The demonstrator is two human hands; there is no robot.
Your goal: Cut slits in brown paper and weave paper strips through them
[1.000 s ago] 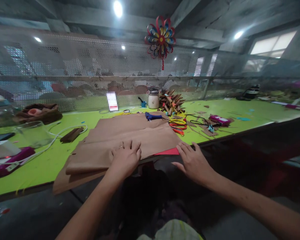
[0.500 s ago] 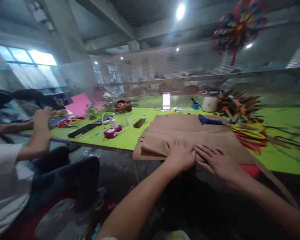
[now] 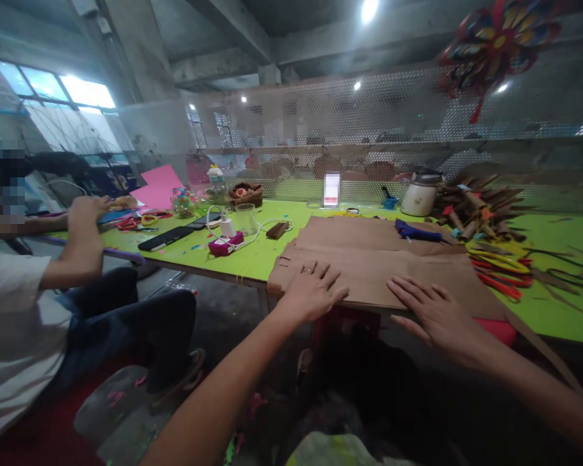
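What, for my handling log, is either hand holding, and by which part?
Nothing: the left hand and right hand rest open on the brown paper.

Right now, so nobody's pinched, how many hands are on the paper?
2, along the front of the brown paper: left hand toward its left, right hand farther right.

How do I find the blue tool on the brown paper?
On the green table, find the big brown paper. Near its far right corner lies the blue tool, longer and darker than the little blue pot behind it.
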